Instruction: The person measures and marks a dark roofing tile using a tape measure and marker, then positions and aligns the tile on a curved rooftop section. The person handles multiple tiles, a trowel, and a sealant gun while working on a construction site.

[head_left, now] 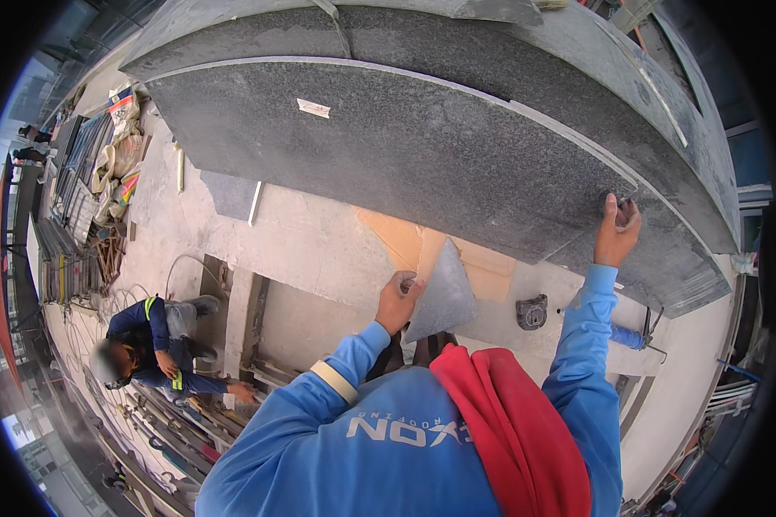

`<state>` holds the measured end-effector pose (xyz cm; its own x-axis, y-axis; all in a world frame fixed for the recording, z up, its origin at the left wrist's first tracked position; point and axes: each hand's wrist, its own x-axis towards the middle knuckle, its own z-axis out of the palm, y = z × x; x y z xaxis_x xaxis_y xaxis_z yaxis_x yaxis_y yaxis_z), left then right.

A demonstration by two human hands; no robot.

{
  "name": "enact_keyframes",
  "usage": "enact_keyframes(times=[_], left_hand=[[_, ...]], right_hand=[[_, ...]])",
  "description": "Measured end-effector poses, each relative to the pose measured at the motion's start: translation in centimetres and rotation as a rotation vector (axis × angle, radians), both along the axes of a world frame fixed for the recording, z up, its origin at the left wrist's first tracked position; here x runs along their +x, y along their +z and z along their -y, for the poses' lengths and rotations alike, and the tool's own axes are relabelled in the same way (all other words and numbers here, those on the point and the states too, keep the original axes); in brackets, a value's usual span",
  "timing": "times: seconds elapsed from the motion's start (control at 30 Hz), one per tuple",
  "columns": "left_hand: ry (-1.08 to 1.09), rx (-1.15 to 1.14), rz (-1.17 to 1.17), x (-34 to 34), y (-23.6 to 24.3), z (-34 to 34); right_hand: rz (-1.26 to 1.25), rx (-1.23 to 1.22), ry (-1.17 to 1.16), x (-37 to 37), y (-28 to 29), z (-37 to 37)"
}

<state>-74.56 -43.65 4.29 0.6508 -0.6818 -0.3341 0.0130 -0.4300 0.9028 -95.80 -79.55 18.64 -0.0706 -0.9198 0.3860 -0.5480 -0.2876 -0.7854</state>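
Note:
A long dark grey stone slab (388,146) stands on edge across the view, with a small white label (313,108) on its face. At the slab's right part, my right hand (618,231) has its fingers curled in a pinch against the surface; what sits between them is too small to name. My left hand (397,303) is closed, thumb and fingers bent together, beside the left edge of a triangular grey stone piece (447,295). Whether it grips that piece or something smaller, I cannot make out. Faint lines run across the slab near my right hand.
A black tape measure (532,312) lies on the floor, with brown cardboard (485,269) under the slab's lower edge. A blue-handled tool (629,337) is at right. Left, a crouching co-worker (159,345) reaches toward timber. Stacked boards (69,233) and sacks stand farther left.

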Motion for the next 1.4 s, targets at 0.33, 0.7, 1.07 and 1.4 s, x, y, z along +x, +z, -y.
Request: enact_keyframes(times=[0.33, 0.7, 1.07, 1.4], left_hand=[[-0.178, -0.445, 1.379, 13.7, 19.1, 18.8], [-0.229, -0.295, 1.3, 12.0, 22.3, 22.9], [0.041, -0.603, 1.486, 9.5, 21.1, 14.9], [0.095, -0.805, 1.586, 13.1, 22.7, 13.2]], right_hand=[[0.483, -0.16, -0.186, 5.9, 1.1, 0.5], [0.537, -0.059, 0.024, 0.5, 0.5, 1.1], [0.639, -0.06, 0.417, -5.6, -5.3, -3.9], [0.513, -0.169, 0.301, -2.4, 3.9, -10.7]])
